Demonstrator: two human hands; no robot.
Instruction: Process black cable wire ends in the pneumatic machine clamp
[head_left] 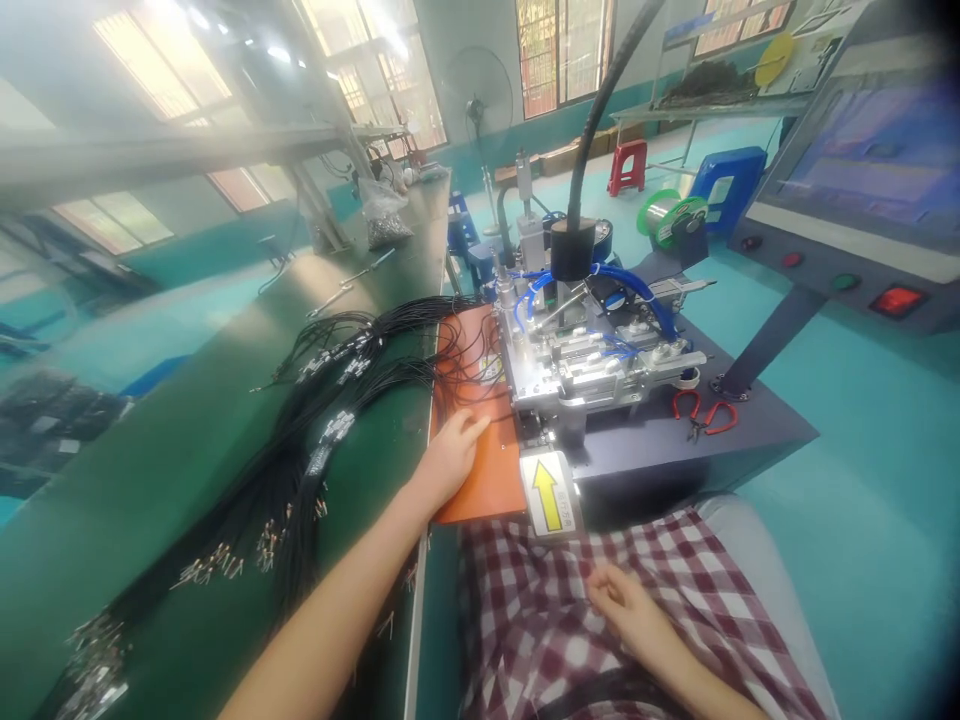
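My left hand is over the orange plate, thumb and fingers pinched on a thin black cable. The cable runs from the fingertips toward the front of a metal machine with blue air tubes. Its far tip is too small to make out. Above my lap, my right hand is loosely curled, with nothing visible in it; it is nearest to the checked cloth. Left of the plate, bundles of black cables with metal ends lie across the green table, some reaching onto the plate.
A white pedal-like box with a yellow arrow juts out below the machine. Red-handled pliers lie on the dark machine base. A control screen stands at right, beside a green wire spool. A plastic bag sits farther back.
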